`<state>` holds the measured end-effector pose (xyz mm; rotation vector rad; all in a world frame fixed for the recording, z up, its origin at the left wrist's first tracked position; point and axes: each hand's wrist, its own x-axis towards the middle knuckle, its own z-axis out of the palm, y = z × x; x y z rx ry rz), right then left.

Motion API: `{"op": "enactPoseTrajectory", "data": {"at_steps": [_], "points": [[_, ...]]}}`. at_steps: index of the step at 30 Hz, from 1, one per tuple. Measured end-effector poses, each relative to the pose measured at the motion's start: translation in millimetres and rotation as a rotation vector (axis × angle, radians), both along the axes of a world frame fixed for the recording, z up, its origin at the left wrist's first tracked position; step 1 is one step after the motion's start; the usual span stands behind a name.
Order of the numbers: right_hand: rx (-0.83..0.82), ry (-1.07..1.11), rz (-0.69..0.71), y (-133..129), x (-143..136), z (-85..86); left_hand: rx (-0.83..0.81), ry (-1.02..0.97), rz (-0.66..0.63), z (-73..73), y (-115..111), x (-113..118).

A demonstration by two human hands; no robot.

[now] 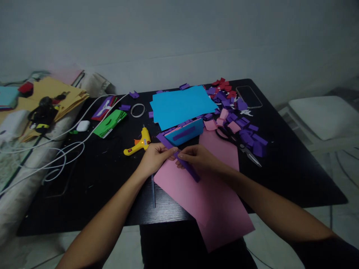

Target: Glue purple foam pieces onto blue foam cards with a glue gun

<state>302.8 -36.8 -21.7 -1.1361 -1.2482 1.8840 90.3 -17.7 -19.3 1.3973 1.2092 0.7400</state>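
Observation:
Between both hands I hold a long purple paper strip (pixel 191 170), slanting down to the right. My left hand (pixel 157 155) pinches it near its upper part, thumb on top. My right hand (pixel 198 157) grips it close beside, fingertips almost touching the left thumb. Under the hands lie pink paper sheets (pixel 207 198), one hanging over the table's front edge. Just beyond the hands stands a folded blue paper piece (pixel 186 132) with a purple strip on its face. A yellow glue gun (pixel 143 141) rests left of my left hand.
Blue sheets (pixel 182 106) lie at the back. Scissors (pixel 248 153) and many purple paper pieces (pixel 246 136) lie to the right, near a phone (pixel 249 97). Green paper (pixel 110 123), a tape ring (pixel 138 110) and white cables (pixel 66 157) are on the left. A white stool (pixel 322 116) stands at right.

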Motion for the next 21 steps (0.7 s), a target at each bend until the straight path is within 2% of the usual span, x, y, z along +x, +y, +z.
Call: {"op": "enactPoseTrajectory", "data": {"at_steps": [8,15,21], "points": [[0.006,0.022,-0.016,1.0,-0.6,-4.8,0.040,0.050,-0.022,0.2,2.9,-2.4],[-0.017,0.021,-0.030,-0.5,0.2,0.2,0.026,-0.007,0.071,-0.8,2.2,-0.9],[0.018,0.018,-0.004,-0.7,0.8,2.0,0.032,0.026,-0.045,2.0,-3.2,2.6]]}}
